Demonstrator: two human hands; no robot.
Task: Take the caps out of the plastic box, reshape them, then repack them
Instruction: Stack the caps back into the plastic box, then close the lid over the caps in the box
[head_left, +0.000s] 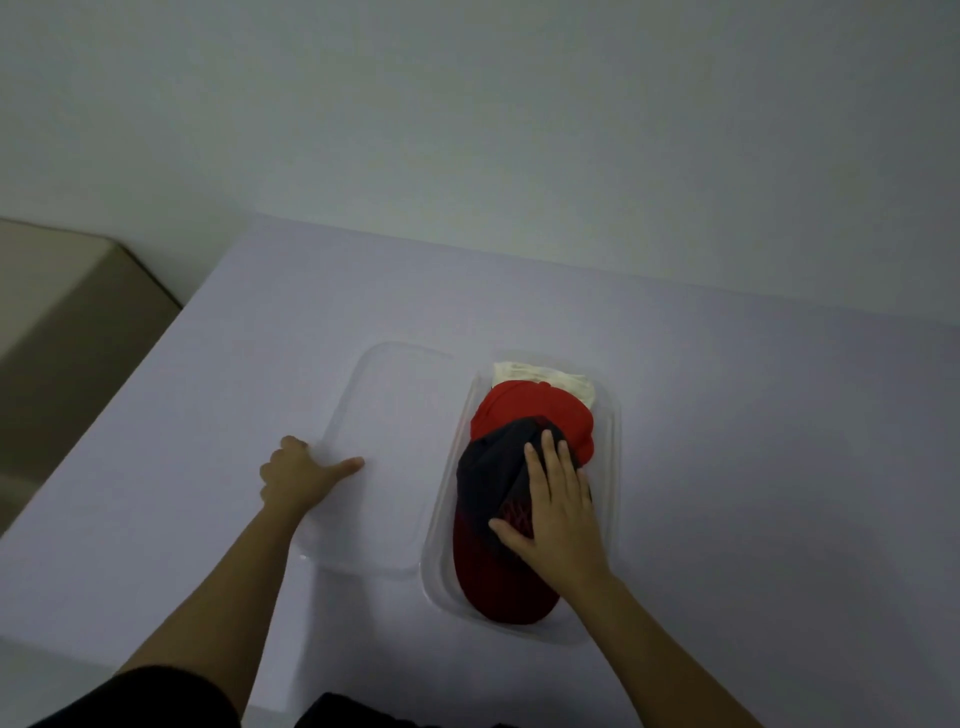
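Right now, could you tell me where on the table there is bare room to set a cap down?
Bare table lies right of the plastic box, and behind it and the lid toward the wall. The middle is crowded: left hand on the lid, right hand on the dark cap.

The clear plastic box (616, 441) stands open, and three caps lie stacked inside it along its length. At its far end a cream cap (540, 376) peeks out, mostly covered. A red cap (524, 410) overlaps it toward the middle of the box. On top, filling the near half, lies a dark cap (491, 467) with red mesh and a red brim that reaches the box's near wall. My right hand (558, 512) rests flat on its crown, fingers straight. The clear lid (384, 441) lies flat just left of the box, with my left hand (298, 475) at its outer edge and my thumb across its top.
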